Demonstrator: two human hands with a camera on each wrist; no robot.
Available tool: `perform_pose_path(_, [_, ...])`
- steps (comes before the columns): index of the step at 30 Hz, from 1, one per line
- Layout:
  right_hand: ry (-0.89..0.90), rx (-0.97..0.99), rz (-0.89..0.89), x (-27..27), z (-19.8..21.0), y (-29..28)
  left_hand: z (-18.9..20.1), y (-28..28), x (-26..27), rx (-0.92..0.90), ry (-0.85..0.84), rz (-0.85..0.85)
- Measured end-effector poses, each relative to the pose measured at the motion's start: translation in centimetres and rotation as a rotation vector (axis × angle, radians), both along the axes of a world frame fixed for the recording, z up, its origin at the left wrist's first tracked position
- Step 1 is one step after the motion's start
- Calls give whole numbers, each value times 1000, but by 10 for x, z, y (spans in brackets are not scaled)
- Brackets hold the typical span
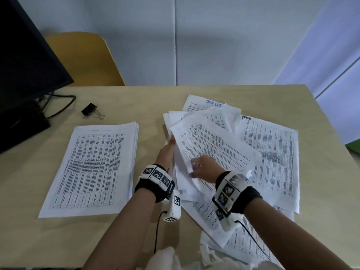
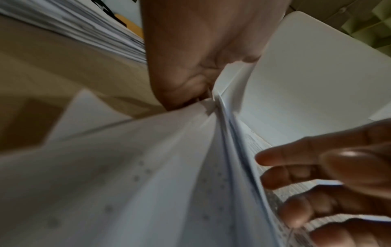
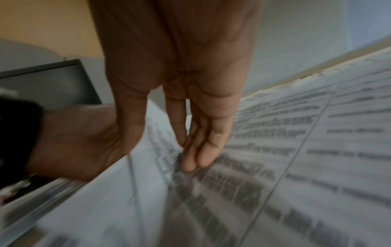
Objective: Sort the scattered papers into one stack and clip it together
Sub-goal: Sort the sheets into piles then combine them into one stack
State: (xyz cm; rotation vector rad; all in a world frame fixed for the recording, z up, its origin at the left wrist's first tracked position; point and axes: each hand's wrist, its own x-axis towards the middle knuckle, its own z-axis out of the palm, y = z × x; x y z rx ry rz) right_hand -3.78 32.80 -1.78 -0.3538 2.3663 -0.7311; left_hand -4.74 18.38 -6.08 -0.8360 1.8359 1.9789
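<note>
Presently on the tabletop [image 1: 148,98]: neat stack [image 1: 91,168] at left; loose sheets [image 1: 214,145] fanned at right. Left hand [image 1: 165,151] grips the sheets' left edge; right hand [image 1: 204,168] lies flat on them, fingers [image 3: 203,147] straight. Binder clip [image 1: 90,110] sits apart, near the monitor [image 1: 25,75].

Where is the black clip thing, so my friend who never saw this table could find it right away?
Start at the big black monitor on the left of the tan wooden table. Just right of its base and cable lies the small black binder clip with silver wire handles, behind the neat stack of printed papers. It is the only small dark thing among white sheets, and no hand touches it.
</note>
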Motion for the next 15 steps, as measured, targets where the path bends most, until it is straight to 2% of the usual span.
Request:
perform_pose_path(2, [-84, -55, -20, -9, -1, 11, 20, 4, 3, 27, 26, 6])
perform_pose_path(3, [-68, -69, -58, -16, 1, 18, 30, 7, 5, 6, 54, -13])
perform_pose_path(5, [74, -61, -214, -32, 6, 37, 38, 9, 4, -121, 57, -82])
perform_pose_path(7, [226, 100, -384, -48, 8, 60, 35, 9, 1, -305, 13, -108])
perform_pose_path(8, [245, 206, -416, -54, 8, 71, 31, 8, 1, -374, -13, -118])
perform_pose_path(11, [147, 358, -398, -59, 2, 95, 27, 9, 1, -452, -49, -105])
perform_pose_path(13, [122, 299, -407, -55, -7, 101, 25, 9, 0, -430, -74, -36])
perform_pose_path(15, [136, 215, -488, -48, -12, 100, 26, 10, -1, -401, -81, 25])
